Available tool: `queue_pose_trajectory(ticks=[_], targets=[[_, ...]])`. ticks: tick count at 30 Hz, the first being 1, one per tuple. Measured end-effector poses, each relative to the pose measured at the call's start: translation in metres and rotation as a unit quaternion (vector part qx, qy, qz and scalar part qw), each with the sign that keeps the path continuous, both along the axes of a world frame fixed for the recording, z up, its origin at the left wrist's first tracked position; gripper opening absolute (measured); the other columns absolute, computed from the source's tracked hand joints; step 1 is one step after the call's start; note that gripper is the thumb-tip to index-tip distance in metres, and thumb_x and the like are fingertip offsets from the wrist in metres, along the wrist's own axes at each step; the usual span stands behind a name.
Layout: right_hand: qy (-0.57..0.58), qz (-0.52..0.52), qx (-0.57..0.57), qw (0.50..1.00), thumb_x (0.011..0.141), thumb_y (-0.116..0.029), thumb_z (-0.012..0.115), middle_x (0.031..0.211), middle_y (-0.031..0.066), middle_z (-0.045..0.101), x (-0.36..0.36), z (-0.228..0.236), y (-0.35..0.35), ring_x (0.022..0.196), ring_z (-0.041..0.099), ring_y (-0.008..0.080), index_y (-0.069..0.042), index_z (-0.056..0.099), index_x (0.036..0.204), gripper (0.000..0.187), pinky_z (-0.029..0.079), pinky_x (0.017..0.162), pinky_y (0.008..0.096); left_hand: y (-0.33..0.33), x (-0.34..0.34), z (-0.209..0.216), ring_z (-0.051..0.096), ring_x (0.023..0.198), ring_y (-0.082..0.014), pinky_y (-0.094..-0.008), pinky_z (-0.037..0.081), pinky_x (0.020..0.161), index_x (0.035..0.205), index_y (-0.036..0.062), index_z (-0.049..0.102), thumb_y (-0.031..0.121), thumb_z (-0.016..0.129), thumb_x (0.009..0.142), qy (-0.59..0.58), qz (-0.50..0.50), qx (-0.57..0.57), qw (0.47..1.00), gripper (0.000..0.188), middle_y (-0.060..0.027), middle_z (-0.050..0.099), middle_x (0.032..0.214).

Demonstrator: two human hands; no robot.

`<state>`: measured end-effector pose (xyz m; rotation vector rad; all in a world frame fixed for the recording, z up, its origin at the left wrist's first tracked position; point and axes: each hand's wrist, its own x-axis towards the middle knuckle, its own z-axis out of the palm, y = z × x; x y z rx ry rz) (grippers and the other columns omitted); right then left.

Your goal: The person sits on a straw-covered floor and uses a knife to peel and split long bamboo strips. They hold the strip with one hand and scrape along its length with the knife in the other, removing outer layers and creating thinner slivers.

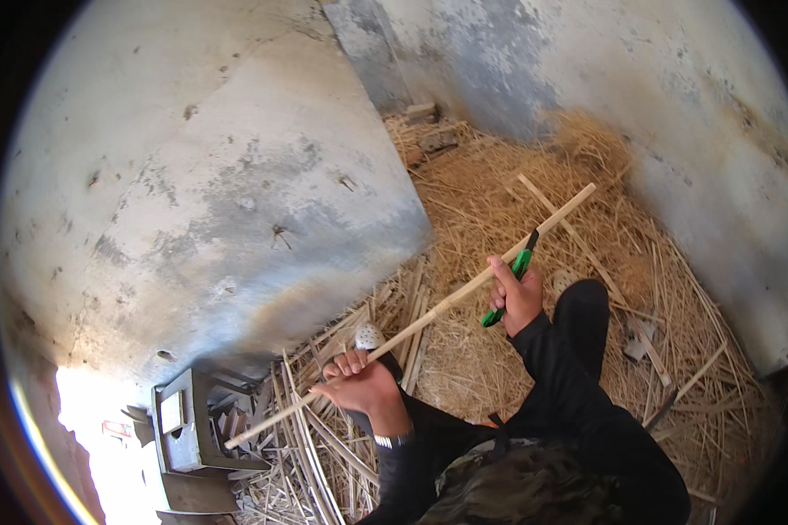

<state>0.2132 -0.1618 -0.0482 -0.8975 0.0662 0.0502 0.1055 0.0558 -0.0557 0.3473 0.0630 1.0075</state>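
A long, pale stick (438,309), apparently bamboo or wood, slants across my lap from the lower left up to the right. My left hand (366,387) is closed around its lower part, thumb and fingers wrapped over it. In my right hand (522,302) is a green utility knife (522,262). Its dark blade (532,239) points up and lies against or very near the stick's upper part. My right fingertips are at the stick too; whether they press on it I cannot tell.
Straw-like shavings (473,359) cover the floor, with loose strips (578,236) lying over them. More strips (324,464) are heaped at the lower left beside a metal box-like stand (181,437). A stained wall corner (411,210) juts in at left; another wall (700,175) stands right.
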Motion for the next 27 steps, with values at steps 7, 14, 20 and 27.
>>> queue_pose_trajectory(ticks=[7, 14, 20, 27], targets=[[-0.020, 0.195, -0.003, 0.981, 0.089, -0.019, 0.067, 0.057, -0.0038, 0.043, 0.038, 0.025, 0.022, 0.043, 0.041, 0.0071, -0.007, 0.056, 0.077, 0.021, 0.035, 0.040, 0.0268, -0.018, -0.092, -0.001, 0.056, 0.085, -0.0182, -0.0328, 0.043, 0.080, 0.109, 0.0038, 0.058, 0.040, 0.050, 0.096, 0.379, -0.328, 0.344, 0.794, 0.039, -0.0046, 0.061, 0.094], [0.005, 0.293, -0.078, 0.953, 0.086, -0.015, 0.070, 0.055, -0.0034, 0.045, 0.078, 0.034, 0.013, 0.042, 0.043, 0.0077, -0.010, 0.049, 0.071, 0.026, 0.036, 0.042, 0.0261, -0.016, 0.030, 0.062, 0.058, 0.089, -0.0276, -0.0390, 0.046, 0.081, 0.119, 0.0003, 0.050, 0.025, 0.067, 0.086, 0.274, -0.017, 0.813, 0.513, 0.045, -0.0155, 0.060, 0.097], [0.040, 0.341, 0.003, 0.939, 0.083, -0.021, 0.047, 0.075, 0.0071, 0.056, 0.116, 0.027, 0.003, 0.059, 0.053, 0.0184, -0.003, 0.047, 0.122, 0.043, 0.047, 0.059, 0.0388, -0.010, 0.115, 0.029, 0.037, 0.049, -0.0030, -0.0215, 0.030, 0.042, 0.110, 0.0081, 0.052, 0.029, 0.046, 0.101, 0.290, -0.448, 0.616, 0.579, 0.024, 0.0064, 0.039, 0.061], [-0.156, 0.230, -0.365, 0.888, 0.091, -0.010, 0.049, 0.079, 0.0105, 0.059, 0.149, 0.013, -0.022, 0.064, 0.056, 0.0226, -0.002, 0.052, 0.122, 0.033, 0.046, 0.062, 0.0404, -0.005, 0.157, 0.031, 0.031, 0.048, -0.0031, -0.0199, 0.028, 0.044, 0.107, 0.0099, 0.054, 0.031, 0.047, 0.101, 0.353, -0.530, 0.450, 0.626, 0.023, 0.0077, 0.037, 0.063]])
